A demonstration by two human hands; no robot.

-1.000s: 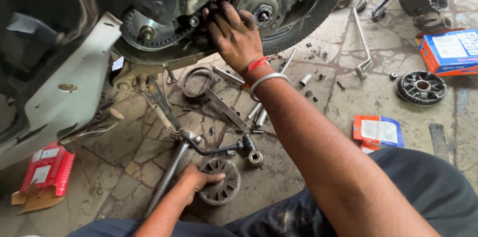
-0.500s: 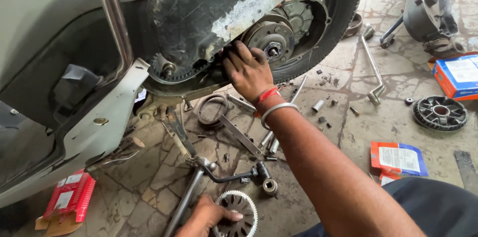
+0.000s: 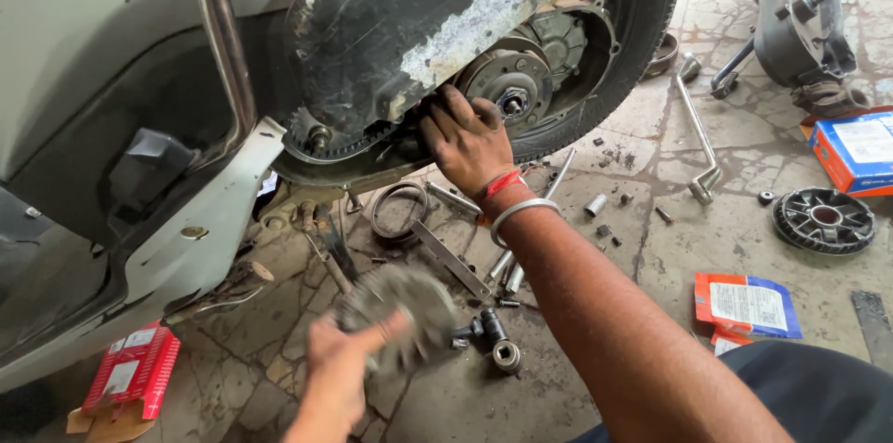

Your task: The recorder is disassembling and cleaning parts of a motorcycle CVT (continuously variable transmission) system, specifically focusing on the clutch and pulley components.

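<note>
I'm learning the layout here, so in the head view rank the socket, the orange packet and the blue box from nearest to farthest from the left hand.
From the left hand, low in the frame:
1. Socket, just to its right on the floor.
2. Orange packet, farther right.
3. Blue box, at the far right edge, higher up.

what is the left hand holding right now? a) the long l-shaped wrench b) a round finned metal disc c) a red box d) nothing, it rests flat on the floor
b: the left hand grips a round finned metal disc, motion-blurred, lifted above the floor, while the right hand rests on the drive belt at the scooter's open engine case.
</note>
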